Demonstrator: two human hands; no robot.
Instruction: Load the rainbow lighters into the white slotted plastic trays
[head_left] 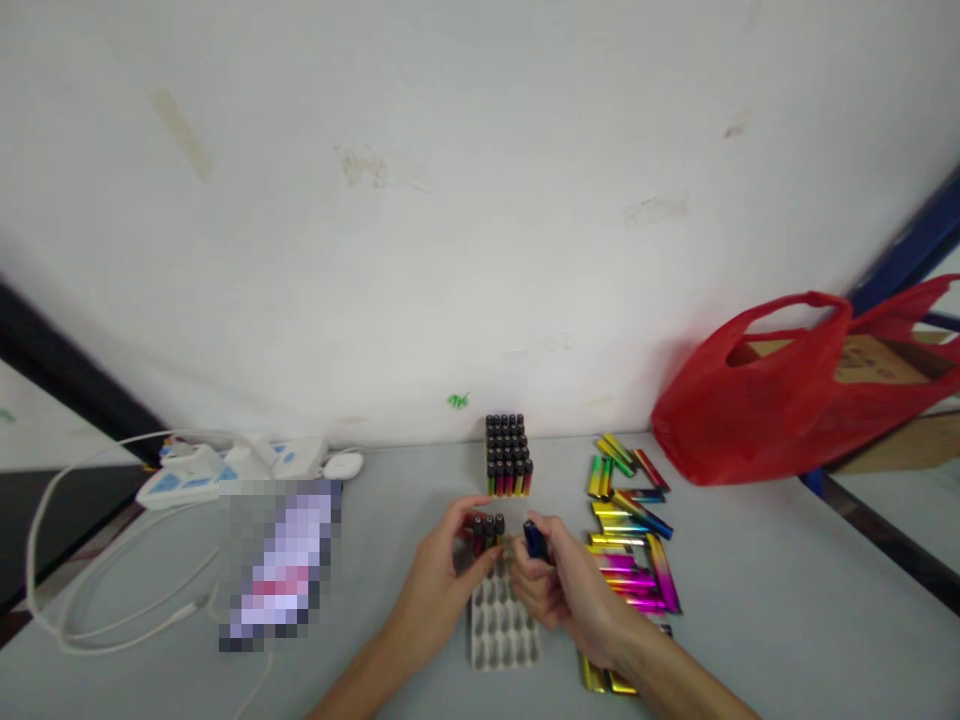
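Closed around the left side of several black-capped tubes (489, 530) is my left hand (450, 560), at the back of a pale grey moulded tray (506, 635). The tray's front rows have bare hollows. My right hand (551, 575) grips a dark blue tube (535, 540) upright, just right of those tubes and over the tray's right edge. Behind the tray stands a block of upright black-capped tubes (508, 455) in rows. Shiny coloured tubes (630, 570) lie loose to the right of my right hand.
A red bag (757, 400) with cardboard boxes stands at the right against the wall. At the left are a white power strip (232, 468), looping white cables, a white adapter (343, 466) and a blurred purple item (281, 570).
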